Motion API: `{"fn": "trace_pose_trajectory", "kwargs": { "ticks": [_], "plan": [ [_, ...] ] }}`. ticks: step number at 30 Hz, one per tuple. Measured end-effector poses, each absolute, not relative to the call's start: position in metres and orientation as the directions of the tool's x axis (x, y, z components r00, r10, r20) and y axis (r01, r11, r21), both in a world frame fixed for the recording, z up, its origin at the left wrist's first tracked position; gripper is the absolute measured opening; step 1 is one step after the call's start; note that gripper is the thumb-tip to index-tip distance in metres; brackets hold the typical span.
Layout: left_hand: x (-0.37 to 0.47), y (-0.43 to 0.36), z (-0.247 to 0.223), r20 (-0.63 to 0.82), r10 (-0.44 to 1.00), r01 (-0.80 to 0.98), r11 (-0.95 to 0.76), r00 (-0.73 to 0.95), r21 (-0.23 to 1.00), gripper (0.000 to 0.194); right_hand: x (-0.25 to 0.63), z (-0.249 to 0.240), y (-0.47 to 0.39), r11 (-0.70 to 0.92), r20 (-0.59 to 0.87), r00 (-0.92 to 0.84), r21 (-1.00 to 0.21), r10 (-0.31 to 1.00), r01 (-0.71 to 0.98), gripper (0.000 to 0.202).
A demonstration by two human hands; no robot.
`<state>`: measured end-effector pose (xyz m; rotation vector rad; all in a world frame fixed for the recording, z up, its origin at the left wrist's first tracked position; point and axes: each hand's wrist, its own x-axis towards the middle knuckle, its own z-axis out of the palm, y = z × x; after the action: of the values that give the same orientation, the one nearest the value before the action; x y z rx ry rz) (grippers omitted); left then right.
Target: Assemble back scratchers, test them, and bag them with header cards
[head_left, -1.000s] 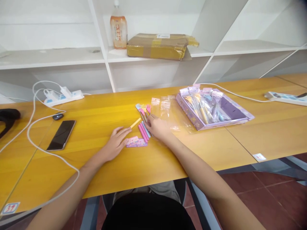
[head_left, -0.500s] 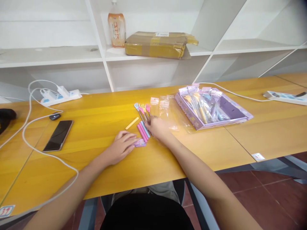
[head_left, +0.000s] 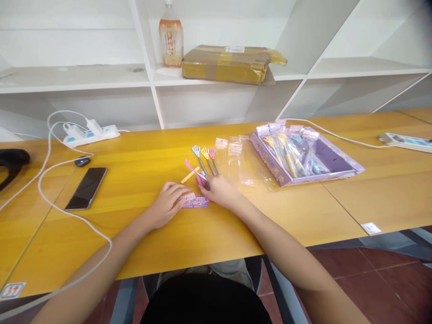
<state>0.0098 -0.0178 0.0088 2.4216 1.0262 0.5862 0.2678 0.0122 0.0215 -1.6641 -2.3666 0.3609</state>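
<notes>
Pinched in my right hand (head_left: pixel 221 191) is the rod of a pink back scratcher (head_left: pixel 192 166), its hand-shaped head tilted up to the left. My left hand (head_left: pixel 168 202) lies with fingers stretched out at the edge of small purple printed cards (head_left: pixel 195 201). Beyond my right hand lie a blue hand-shaped rod (head_left: pixel 196 151), a yellow one (head_left: pixel 205 153) and another pink one (head_left: pixel 212 153). A loose yellow handle (head_left: pixel 190 174) rests to their left. The right hand covers most of the other handles.
Clear plastic bags (head_left: pixel 234 157) lie right of the rods, beside a purple box (head_left: pixel 337 157) of bagged back scratchers. At left are a phone (head_left: pixel 87 189), a white cable (head_left: pixel 81 220) and a power strip (head_left: pixel 108 132). Shelves behind hold a bottle (head_left: pixel 171 42) and a carton (head_left: pixel 226 67).
My right hand has taken up a pink back scratcher from the row and swung its head left. More of the purple cards shows beside my left hand. The view has shifted slightly.
</notes>
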Motion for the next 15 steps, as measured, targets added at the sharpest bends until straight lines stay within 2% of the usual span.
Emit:
{"fn": "trace_pose_trajectory", "kwargs": {
  "ticks": [5,8,9,11,13,15],
  "plan": [
    [0.01,-0.019,0.009,0.211,0.75,0.558,-0.622,0.627,0.549,0.037,0.261,0.021,0.009,0.322,-0.022,-0.334,-0.212,0.942,0.923,0.042],
    [0.011,-0.019,0.01,0.218,0.751,0.555,-0.621,0.623,0.553,0.035,0.26,0.023,0.008,0.291,-0.011,-0.301,-0.229,0.954,0.929,0.042],
    [0.011,-0.019,0.011,0.226,0.757,0.557,-0.617,0.613,0.557,0.033,0.26,0.024,0.007,0.279,0.004,-0.289,-0.28,0.957,0.919,0.039],
    [0.012,-0.02,0.013,0.24,0.783,0.565,-0.59,0.574,0.576,0.029,0.26,0.025,0.006,0.274,0.042,-0.288,-0.461,0.957,0.844,0.03],
    [0.013,-0.022,0.015,0.243,0.819,0.566,-0.543,0.519,0.621,0.027,0.258,0.027,0.003,0.304,0.086,-0.336,-0.672,0.938,0.676,0.027],
    [0.015,-0.024,0.016,0.227,0.855,0.537,-0.478,0.467,0.695,0.028,0.254,0.027,-0.003,0.329,0.113,-0.425,-0.814,0.898,0.478,0.029]
  ]
}}
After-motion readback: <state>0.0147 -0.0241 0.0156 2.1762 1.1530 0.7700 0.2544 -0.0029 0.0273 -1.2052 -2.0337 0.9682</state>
